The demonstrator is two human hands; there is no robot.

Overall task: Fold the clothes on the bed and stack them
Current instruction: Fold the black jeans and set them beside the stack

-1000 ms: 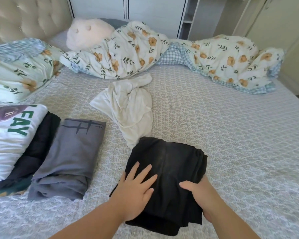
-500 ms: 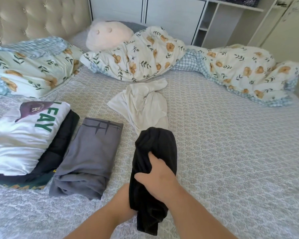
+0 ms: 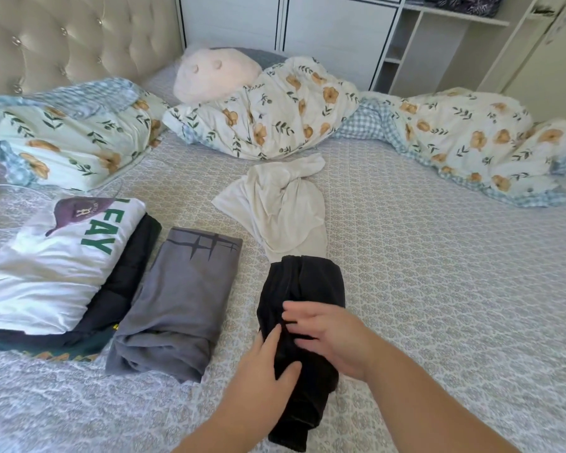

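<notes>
Both hands (image 3: 332, 338) grasp black garment (image 3: 303, 289); white shirt (image 3: 56, 266) reads "EAY".

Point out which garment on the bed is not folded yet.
The cream garment, lying crumpled mid-bed. The grey one and the white lettered shirt are folded flat; the black one is folded under both hands.
</notes>
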